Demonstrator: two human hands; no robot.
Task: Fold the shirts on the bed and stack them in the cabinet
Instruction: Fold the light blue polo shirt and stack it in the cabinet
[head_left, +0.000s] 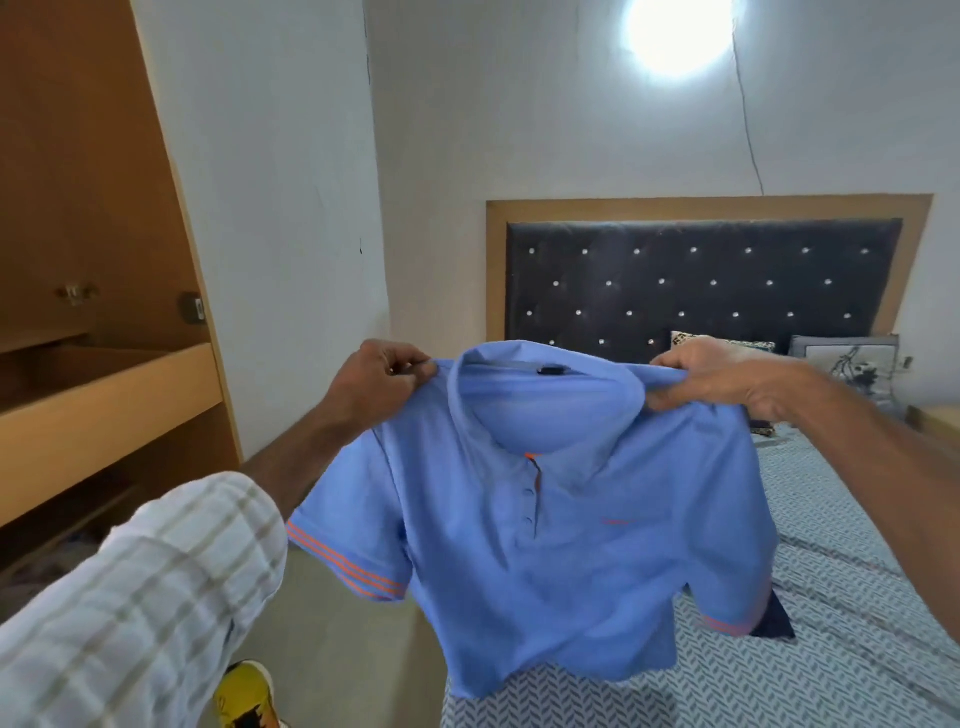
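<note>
A light blue polo shirt (545, 545) with orange-striped sleeve cuffs hangs in the air in front of me, its front facing me and its hem trailing onto the bed (857, 597). My left hand (374, 384) pinches the left shoulder beside the collar. My right hand (727, 379) grips the right shoulder. A dark navy piece of cloth (774, 621) peeks out from behind the shirt on the patterned bedspread. The wooden cabinet (93, 405) stands open on the left, its shelf edge at about hand height.
A dark tufted headboard (701, 280) and pillows (841, 358) lie at the far end of the bed. A white wall fills the gap between cabinet and bed. A yellow shoe (244, 691) shows on the grey floor below my left sleeve.
</note>
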